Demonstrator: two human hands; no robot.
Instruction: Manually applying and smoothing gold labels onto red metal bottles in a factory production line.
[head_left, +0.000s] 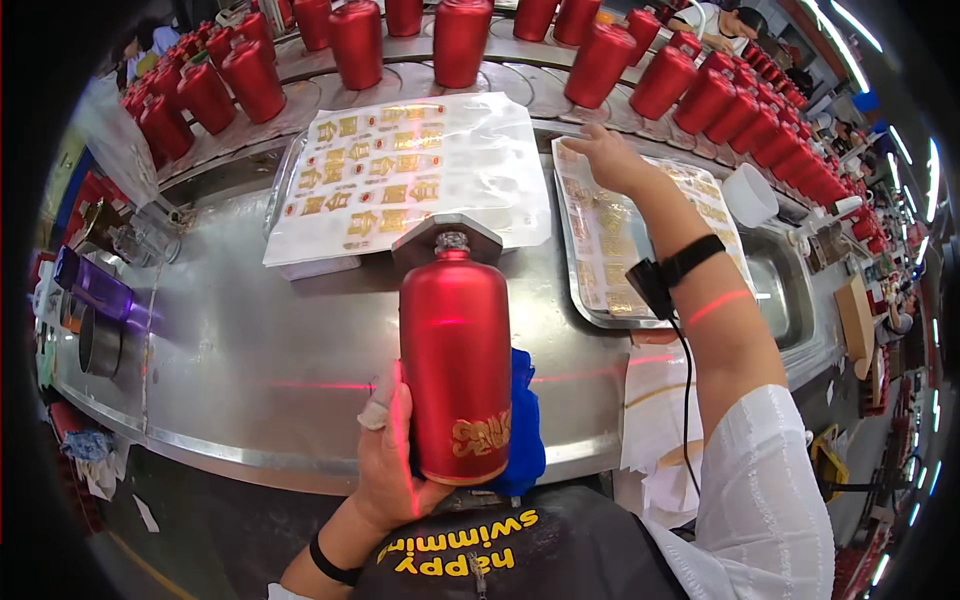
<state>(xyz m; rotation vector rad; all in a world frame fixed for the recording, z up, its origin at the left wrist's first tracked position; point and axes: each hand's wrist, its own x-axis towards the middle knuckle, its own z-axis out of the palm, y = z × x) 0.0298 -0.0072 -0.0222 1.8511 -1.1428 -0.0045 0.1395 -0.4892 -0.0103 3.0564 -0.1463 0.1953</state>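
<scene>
A red metallic bottle (pixel 455 350) stands tilted in front of me, its neck against a dark grey angular block (pixel 425 240). My left hand (pixel 385 455) is closed around the bottle's lower left side, with a pale cover on one fingertip. Gold decoration shows low on the bottle's right side, and a red laser line crosses its body. To the right, my right hand (pixel 612 160) reaches to the far left corner of a metal tray (pixel 600 318). Its fingers look stretched and slightly apart over a sheet of gold decals (pixel 605 235) in that tray.
White paper with gold decals (pixel 410 180) covers another tray beyond the bottle. Red bottles (pixel 460 45) line a conveyor behind. A blue cloth (pixel 525 425) lies beside my bottle. At right are a white tub (pixel 750 195) and a sink (pixel 785 290); a purple-lit device (pixel 95 285) stands left.
</scene>
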